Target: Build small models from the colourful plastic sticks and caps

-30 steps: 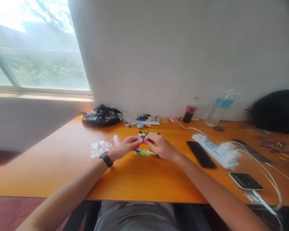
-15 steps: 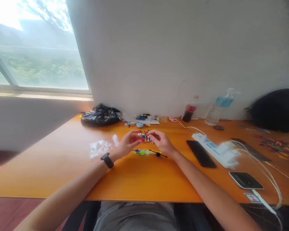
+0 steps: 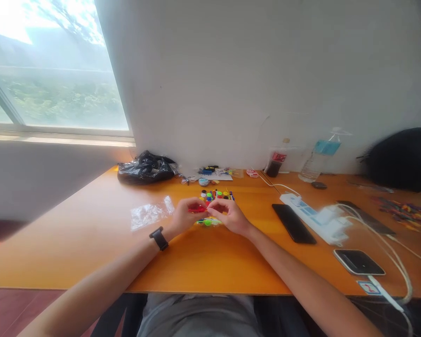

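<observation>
My left hand [image 3: 185, 217] is closed on a small red plastic piece [image 3: 195, 209], held just above the table. Beside it my right hand [image 3: 232, 217] is pinched, its fingertips meeting those of the left at the end of the red piece. What lies between the right fingertips is too small to make out. Behind the hands is a cluster of coloured round caps and thin sticks [image 3: 217, 194]. Under the fingers, a green cap [image 3: 207, 223] and other small pieces show, partly hidden by the right hand. A dark watch [image 3: 159, 238] is on the left wrist.
A clear plastic bag [image 3: 150, 215] lies left of the hands, with a black bag [image 3: 145, 168] behind. To the right are a black phone [image 3: 293, 223], a white power strip [image 3: 312, 217] with cables and a charging device [image 3: 359, 262]. A bottle [image 3: 309, 168] stands near the wall.
Both hands have moved nearer to me and lower with the red piece, uncovering the caps and sticks behind. The right hand now covers part of the front row of pieces.
</observation>
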Demonstrator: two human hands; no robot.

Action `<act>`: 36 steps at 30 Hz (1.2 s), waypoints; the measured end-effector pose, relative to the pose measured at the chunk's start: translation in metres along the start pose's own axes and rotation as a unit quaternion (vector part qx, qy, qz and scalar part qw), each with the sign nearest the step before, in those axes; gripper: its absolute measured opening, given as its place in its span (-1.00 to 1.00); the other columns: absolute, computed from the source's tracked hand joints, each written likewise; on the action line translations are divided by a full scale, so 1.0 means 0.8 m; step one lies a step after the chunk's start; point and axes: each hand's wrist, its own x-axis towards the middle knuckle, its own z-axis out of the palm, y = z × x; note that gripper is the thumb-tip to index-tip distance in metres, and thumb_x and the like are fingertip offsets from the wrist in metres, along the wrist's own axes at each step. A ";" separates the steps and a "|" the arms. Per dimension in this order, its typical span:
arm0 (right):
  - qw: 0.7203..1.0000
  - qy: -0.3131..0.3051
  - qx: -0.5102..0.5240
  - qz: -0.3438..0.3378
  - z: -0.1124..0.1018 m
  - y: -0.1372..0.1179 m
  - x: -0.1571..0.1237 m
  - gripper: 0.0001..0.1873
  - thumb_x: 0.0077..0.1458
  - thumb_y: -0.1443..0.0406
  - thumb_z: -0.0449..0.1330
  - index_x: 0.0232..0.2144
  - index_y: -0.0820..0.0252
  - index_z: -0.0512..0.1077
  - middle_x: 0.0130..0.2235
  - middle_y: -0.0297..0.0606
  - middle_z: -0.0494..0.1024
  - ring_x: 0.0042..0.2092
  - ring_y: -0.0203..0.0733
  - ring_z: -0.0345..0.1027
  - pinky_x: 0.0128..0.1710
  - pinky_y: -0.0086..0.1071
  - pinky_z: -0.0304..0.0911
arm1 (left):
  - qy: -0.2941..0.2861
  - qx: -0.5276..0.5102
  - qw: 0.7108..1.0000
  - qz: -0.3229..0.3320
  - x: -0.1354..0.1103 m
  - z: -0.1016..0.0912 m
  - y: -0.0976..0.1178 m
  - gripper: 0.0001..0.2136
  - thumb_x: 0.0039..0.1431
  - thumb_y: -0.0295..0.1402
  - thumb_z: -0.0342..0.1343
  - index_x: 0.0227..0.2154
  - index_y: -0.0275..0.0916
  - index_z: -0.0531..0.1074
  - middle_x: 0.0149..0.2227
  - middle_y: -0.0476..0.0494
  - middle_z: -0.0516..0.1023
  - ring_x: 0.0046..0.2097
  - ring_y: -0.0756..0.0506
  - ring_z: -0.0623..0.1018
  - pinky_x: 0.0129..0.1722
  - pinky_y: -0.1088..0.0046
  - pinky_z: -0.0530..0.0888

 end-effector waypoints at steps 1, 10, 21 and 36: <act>1.000 0.000 -0.007 0.000 0.002 0.000 -0.001 -0.71 0.27 0.06 0.26 -0.32 0.14 0.58 -0.33 -0.26 0.57 -0.33 -0.19 0.36 -0.31 -0.32 0.28 | 0.000 0.000 1.000 0.007 0.000 0.000 -0.002 -0.70 0.06 -0.14 0.45 -0.38 -0.30 0.61 -0.40 -0.12 0.63 -0.36 -0.07 0.57 -0.34 0.44 0.52; 1.000 0.026 0.000 0.004 -0.001 0.002 0.000 -0.79 0.27 0.15 0.26 -0.33 0.15 0.56 -0.35 -0.29 0.57 -0.36 -0.22 0.35 -0.34 -0.35 0.25 | -0.042 0.037 0.997 0.059 -0.004 -0.001 0.020 -0.76 0.25 -0.22 0.33 -0.13 -0.24 0.68 -0.16 -0.24 0.63 -0.20 -0.11 0.62 -0.21 0.41 0.58; 0.999 0.040 -0.010 -0.019 -0.003 0.006 -0.002 -0.80 0.29 0.17 0.25 -0.31 0.15 0.56 -0.35 -0.28 0.55 -0.34 -0.21 0.33 -0.34 -0.33 0.22 | -0.033 0.013 0.997 0.072 -0.003 -0.005 0.017 -0.75 0.31 -0.24 0.30 -0.06 -0.25 0.64 -0.10 -0.26 0.65 -0.11 -0.15 0.64 -0.09 0.33 0.61; 0.979 0.048 -0.162 -0.112 -0.007 0.011 -0.004 -0.88 0.36 0.25 0.21 -0.22 0.12 0.55 -0.28 -0.25 0.55 -0.29 -0.18 0.36 -0.27 -0.32 0.22 | -0.024 0.137 0.976 0.170 -0.001 -0.009 0.018 -0.81 0.35 -0.36 0.22 -0.04 -0.16 0.66 -0.15 -0.21 0.65 -0.16 -0.11 0.63 -0.15 0.37 0.54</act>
